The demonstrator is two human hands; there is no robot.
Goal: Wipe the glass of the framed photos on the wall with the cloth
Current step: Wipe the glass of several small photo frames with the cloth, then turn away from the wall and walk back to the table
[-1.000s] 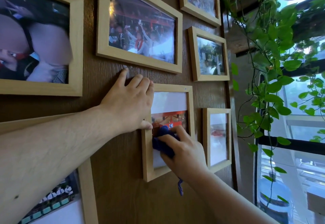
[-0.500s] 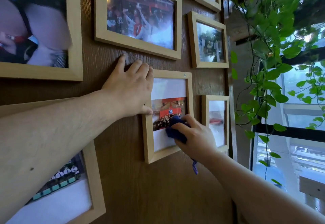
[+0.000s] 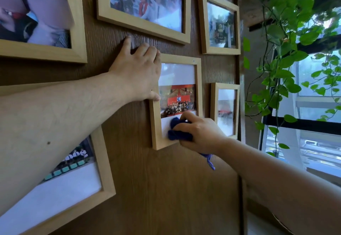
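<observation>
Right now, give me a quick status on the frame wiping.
Left hand braces frame. Right hand presses blue cloth on lower glass. Nothing in the way.

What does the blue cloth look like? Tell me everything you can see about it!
The blue cloth is dark blue, soft-looking and bunched into a wad. The right hand holds it in its grip, pressing it against the lower white part of the glass in the small wooden frame, just under the photo. Fingers cover much of it. A thin frayed strand of the same blue dangles below the hand against the brown wall.
</observation>
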